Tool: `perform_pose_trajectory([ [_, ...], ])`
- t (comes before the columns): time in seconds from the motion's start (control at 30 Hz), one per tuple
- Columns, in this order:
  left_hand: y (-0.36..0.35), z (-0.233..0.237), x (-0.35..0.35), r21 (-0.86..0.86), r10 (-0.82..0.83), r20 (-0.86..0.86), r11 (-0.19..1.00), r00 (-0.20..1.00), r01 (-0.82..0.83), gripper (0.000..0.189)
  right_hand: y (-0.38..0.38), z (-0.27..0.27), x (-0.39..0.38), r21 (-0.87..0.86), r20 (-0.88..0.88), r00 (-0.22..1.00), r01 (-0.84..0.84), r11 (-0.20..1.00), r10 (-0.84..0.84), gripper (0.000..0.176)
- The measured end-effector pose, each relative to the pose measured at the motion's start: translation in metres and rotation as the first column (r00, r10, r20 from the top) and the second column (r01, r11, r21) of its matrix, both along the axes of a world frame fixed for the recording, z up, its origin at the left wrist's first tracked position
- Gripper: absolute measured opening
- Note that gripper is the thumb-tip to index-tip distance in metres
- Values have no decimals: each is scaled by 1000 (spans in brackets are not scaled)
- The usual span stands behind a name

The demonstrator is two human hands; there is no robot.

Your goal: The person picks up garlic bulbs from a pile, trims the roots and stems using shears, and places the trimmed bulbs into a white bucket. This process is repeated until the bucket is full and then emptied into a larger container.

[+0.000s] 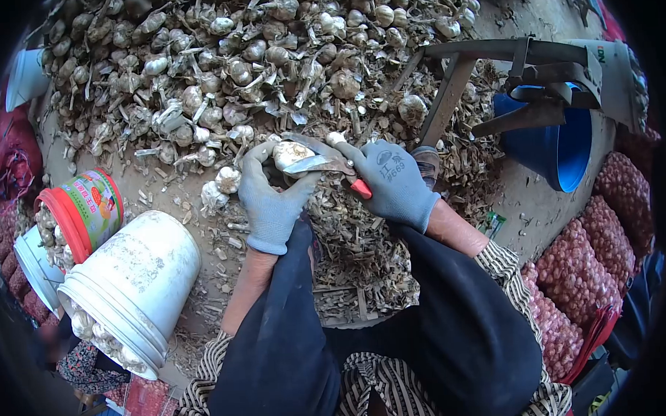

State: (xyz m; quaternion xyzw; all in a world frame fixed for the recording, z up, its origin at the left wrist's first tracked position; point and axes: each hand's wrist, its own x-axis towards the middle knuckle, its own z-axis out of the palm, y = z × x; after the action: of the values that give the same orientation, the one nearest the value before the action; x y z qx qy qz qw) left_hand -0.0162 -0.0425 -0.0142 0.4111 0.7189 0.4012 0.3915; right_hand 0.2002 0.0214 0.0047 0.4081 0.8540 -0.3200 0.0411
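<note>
My left hand [268,209], in a grey glove, grips a whitish garlic bulb [290,152] with fingers and thumb curled around it. In my right hand [396,180], also gloved, is a pair of shears [313,165] with a red handle. Their two metal blades stand apart, one across the near side of the bulb and the other beyond it. Much of the handle is hidden by the right hand. A few loose garlic bulbs [222,184] lie on the floor just left of my left hand.
Ahead spreads a big heap of garlic with dry stalks [269,56]. Left stand a white bucket [140,262] of bulbs and a red-rimmed bucket [91,209]. To the right are a metal frame [446,94], a blue bucket [565,145] and red net sacks [581,273]. Stalk scraps [364,265] lie between my legs.
</note>
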Motion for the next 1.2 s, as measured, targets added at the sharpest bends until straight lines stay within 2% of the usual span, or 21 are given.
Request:
perform_pose_trajectory([
  [0.07, 1, 6, 1, -13, 9, 37, 1000, 999, -9, 66, -2, -6, 2, 38, 14, 1000, -16, 999, 16, 66],
  [0.13, 4, 14, -1, -31, -10, 249, 999, 969, 18, 65, 1, -9, 6, -44, 12, 1000, -5, 999, 5, 67],
  [0.17, 3, 16, 0, -5, 8, 482, 1000, 876, -7, 67, -1, -19, 9, -49, -56, 997, 51, 998, -54, 59],
  [0.2, 2, 17, 0, 1, 9, 475, 1000, 880, -11, 67, -4, -27, 10, -43, -64, 997, 46, 998, -49, 59],
  [0.27, 2, 13, -4, -12, 97, 831, 987, 548, -157, 66, -12, -33, 9, -235, -192, 912, 315, 920, -361, 43],
  [0.3, 0, 10, -12, -27, 90, 898, 988, 431, -151, 64, -15, -30, 9, -342, -183, 888, 345, 874, -423, 35],
  [0.33, -2, 4, -17, -21, 88, 893, 988, 441, -155, 64, -19, -28, 12, -342, -196, 887, 338, 877, -418, 35],
  [0.4, -5, -7, -23, -31, 101, 953, 970, 285, -240, 68, -22, -24, 17, -438, -150, 927, 250, 863, -345, 33],
  [0.47, -12, -16, -29, -69, 130, 960, 968, 248, -240, 72, -22, -18, 19, -498, -88, 944, 236, 835, -319, 36],
  [0.53, -14, -16, -30, -184, 170, 983, 941, -71, -285, 80, -22, -16, 19, -501, -102, 968, 148, 852, -228, 38],
  [0.57, -16, -15, -29, -242, 223, 970, 922, -94, -304, 80, -21, -15, 17, -494, -70, 983, 112, 862, -168, 38],
  [0.6, -16, -17, -29, -243, 224, 970, 921, -96, -303, 80, -22, -15, 16, -494, -69, 983, 113, 862, -168, 38],
  [0.67, -21, -25, -28, -216, 234, 970, 955, 66, -204, 77, -25, -17, 15, -430, -179, 970, 74, 900, -165, 40],
  [0.83, -27, -38, -20, -115, 122, 988, 990, 99, -76, 62, -19, -10, 6, -302, -271, 949, 75, 950, -161, 45],
  [0.87, -27, -36, -18, -107, 116, 988, 991, 102, -84, 62, -18, -13, 7, -447, -211, 949, 120, 886, -235, 41],
  [0.9, -26, -31, -15, -126, 129, 992, 982, 12, -141, 60, -18, -16, 7, -580, -141, 944, 165, 798, -298, 38],
  [0.93, -25, -24, -16, -142, 130, 989, 969, -70, -205, 58, -21, -22, 8, -576, -160, 946, 141, 805, -281, 38],
  [1.0, -29, -21, -30, -100, 100, 995, 975, -14, -198, 54, -25, -35, 13, -822, -85, 702, 351, 448, -707, 31],
  [1.07, -30, -1, -45, 12, -24, 999, 969, -48, -246, 58, -24, -36, 19, -901, -110, 567, 290, 323, -816, 31],
  [1.1, -29, 22, -55, 48, -65, 996, 970, -63, -240, 63, -28, -43, 24, -880, -84, 579, 339, 333, -811, 30],
  [1.2, -47, 85, -83, 124, -29, 967, 921, 251, -370, 60, -43, -75, 45, -820, -83, 580, 423, 386, -811, 27],
])
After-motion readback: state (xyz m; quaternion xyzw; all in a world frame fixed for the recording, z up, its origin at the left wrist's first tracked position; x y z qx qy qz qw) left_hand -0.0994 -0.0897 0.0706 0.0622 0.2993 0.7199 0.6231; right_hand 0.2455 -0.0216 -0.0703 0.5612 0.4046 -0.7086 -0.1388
